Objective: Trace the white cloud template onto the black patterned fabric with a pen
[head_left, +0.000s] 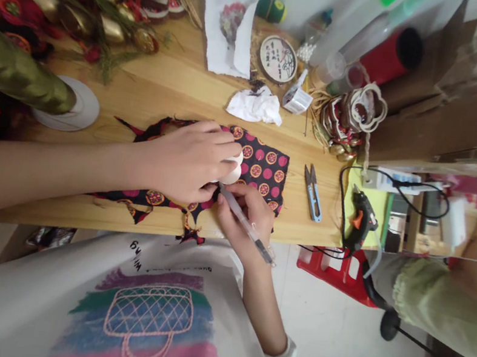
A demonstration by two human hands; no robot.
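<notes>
In the head view, your left hand (190,161) presses a white piece (233,172) onto the patterned cloth (267,174) along the bench's (162,88) front edge. Your right hand (247,220) grips a pen (243,219), its tip beside the piece. Snips (312,193) lie right of the cloth; the glue gun (361,220) sits at the bench's right end.

So the worktop (117,80) is pale wood grain, and kinda crowded tbh. Dark cloth (263,164) with orange and pink circles lies along the front edge, blue snips (312,193) near its right end. Behind the cloth there's crumpled white tissue (256,104), then a little round plaque (278,59) and some creased white paper (208,41).
</notes>
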